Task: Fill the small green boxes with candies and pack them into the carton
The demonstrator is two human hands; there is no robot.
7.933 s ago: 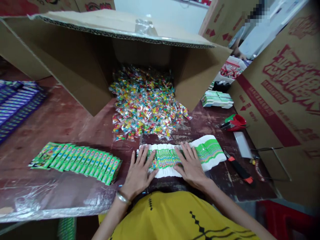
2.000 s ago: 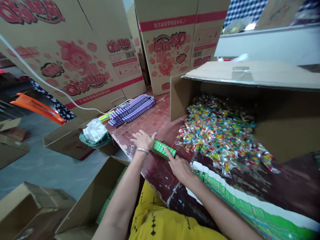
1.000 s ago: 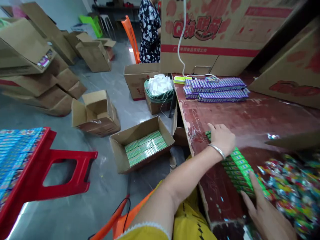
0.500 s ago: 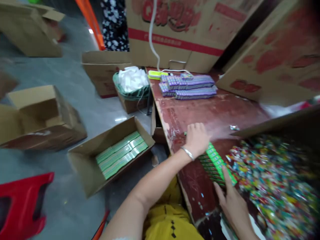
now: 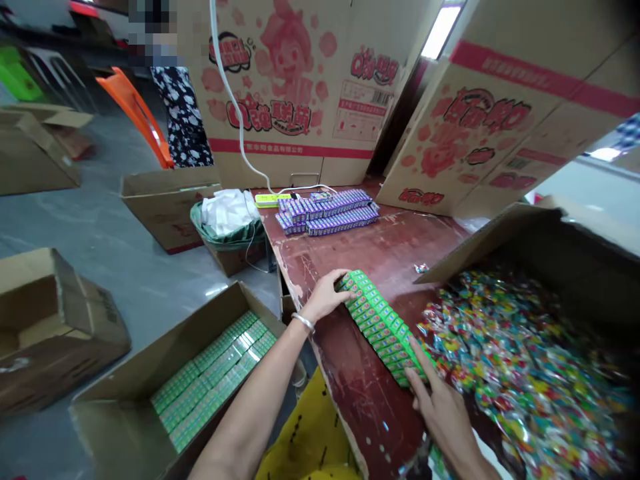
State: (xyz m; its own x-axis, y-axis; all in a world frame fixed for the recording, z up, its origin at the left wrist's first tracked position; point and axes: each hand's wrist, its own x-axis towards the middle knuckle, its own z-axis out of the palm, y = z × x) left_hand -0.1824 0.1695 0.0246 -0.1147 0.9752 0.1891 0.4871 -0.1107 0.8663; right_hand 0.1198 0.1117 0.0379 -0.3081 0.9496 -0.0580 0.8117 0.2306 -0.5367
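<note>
A block of small green boxes (image 5: 376,321), stacked in several rows, lies at a slant on the dark red table. My left hand (image 5: 326,295), with a silver bangle at its wrist, grips the far end, thumb on the near side and fingers round the end. At the close end my right hand (image 5: 440,403) holds the block, a finger along the top and the thumb against its side. Right beside it spreads a heap of colourful wrapped candies (image 5: 530,373) in an open carton.
Green boxes in rows (image 5: 215,377) lie inside an open carton (image 5: 125,393) on the floor at left. Purple boxes (image 5: 330,212) and a yellow-green power strip (image 5: 273,199) sit at the table's back, before tall printed cartons (image 5: 295,80). A person in a floral garment (image 5: 183,120) is behind.
My view has tilted up. My left hand has gone from reaching across the green boxes to gripping their far end. My right hand stays at the near end.
</note>
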